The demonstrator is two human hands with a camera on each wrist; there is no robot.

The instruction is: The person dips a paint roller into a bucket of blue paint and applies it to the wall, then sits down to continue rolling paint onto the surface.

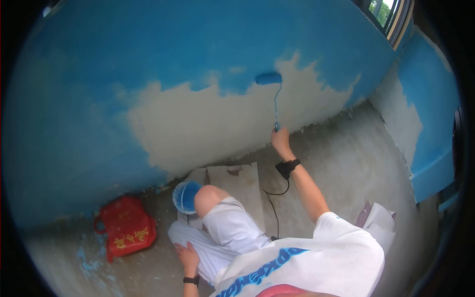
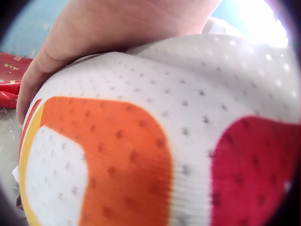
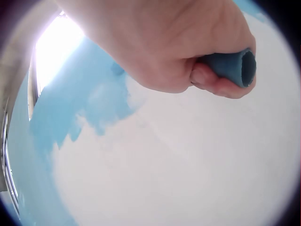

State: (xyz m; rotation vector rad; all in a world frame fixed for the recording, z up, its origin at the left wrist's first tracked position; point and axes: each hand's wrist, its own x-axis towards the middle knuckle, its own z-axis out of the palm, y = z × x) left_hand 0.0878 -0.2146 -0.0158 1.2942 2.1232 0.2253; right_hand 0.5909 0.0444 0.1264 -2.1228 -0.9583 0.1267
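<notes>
- The right hand [image 1: 280, 140] is raised toward the far wall [image 1: 99, 74], its fingers curled tight round the blue handle of a paint roller [image 1: 273, 99]; the right wrist view shows the handle's open end poking out of the fist [image 3: 188, 47]
- The roller's blue sleeve lies against the wall at the ragged line where blue paint meets the unpainted pale patch [image 1: 208, 123], above and slightly left of the hand, with its thin metal stem running down to the grip
- The left hand [image 1: 188, 257] rests low on the person's near leg, on white shorts [image 1: 232, 232]; in the left wrist view the fingers [image 2: 33, 84] lie spread over the cloth and grip nothing
- A blue paint bucket [image 1: 185, 196] stands on the floor [image 1: 346, 163] just beside the bent knee, at the foot of the wall, against a pale slab [image 1: 242, 183]
- A red bag [image 1: 126, 227] with yellow characters lies on the floor to the left, near the bucket but apart from it
- A black cable [image 1: 274, 208] trails from the right wrist strap down across the floor
- A window [image 1: 391, 12] shows at the far right corner, above the blue side wall
</notes>
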